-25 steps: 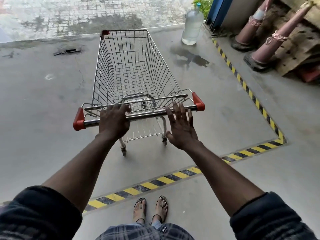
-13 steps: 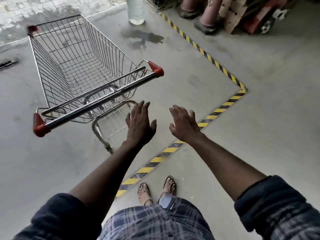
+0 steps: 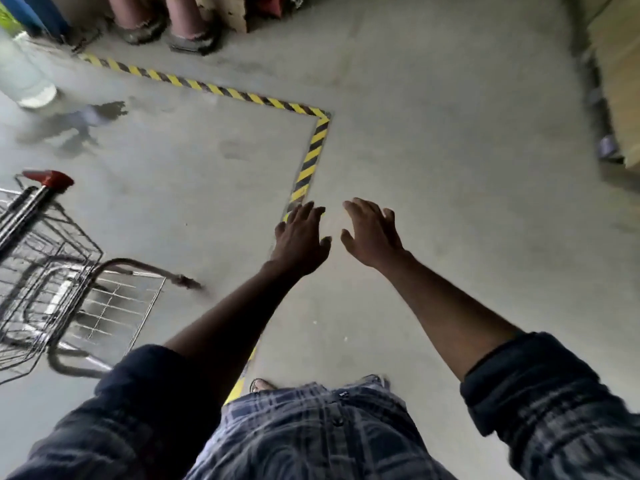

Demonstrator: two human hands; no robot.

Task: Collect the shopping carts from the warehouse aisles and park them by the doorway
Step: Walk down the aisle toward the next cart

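Note:
A wire shopping cart (image 3: 52, 271) with a red-capped metal handle stands at the left edge, inside the floor area marked by yellow-black hazard tape (image 3: 311, 157); only its rear part shows. My left hand (image 3: 299, 239) and my right hand (image 3: 372, 233) float side by side in mid-frame, above the concrete floor near the tape line. Both hands are empty with fingers spread, well to the right of the cart and not touching it.
A large clear water bottle (image 3: 26, 74) stands at the upper left beside a wet patch (image 3: 76, 126). Two pink traffic cones (image 3: 187, 19) and wooden boards sit at the top. Stacked cardboard (image 3: 620, 81) lines the right edge.
Both hands let go of the cart's handle. The view has swung right, so the cart slid from the centre to the left edge and the hands now hang over bare floor.

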